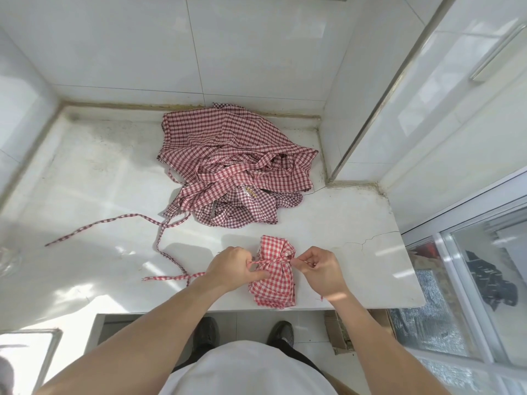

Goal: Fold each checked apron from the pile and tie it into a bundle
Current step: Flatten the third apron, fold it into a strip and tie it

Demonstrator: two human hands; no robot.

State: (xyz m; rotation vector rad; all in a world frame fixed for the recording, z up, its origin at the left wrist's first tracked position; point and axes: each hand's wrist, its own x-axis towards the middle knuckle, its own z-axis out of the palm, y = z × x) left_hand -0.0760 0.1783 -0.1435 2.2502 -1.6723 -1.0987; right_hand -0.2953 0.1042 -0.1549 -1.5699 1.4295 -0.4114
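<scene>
Folded checked apron (pixel 273 273) at near edge of white desk (pixel 85 172), cinched across middle by its strap (pixel 272 261). Left hand (pixel 232 267) pinching one strap end, right hand (pixel 319 269) pinching the other, pulling apart over the bundle. Soft, light, floppy cloth, likely springs open if slack; best held by strap ends close to knot; untied pile (pixel 233 163) well behind.

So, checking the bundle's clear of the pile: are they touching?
Apart. The head view shows bare counter between the folded apron and the pile.
</scene>
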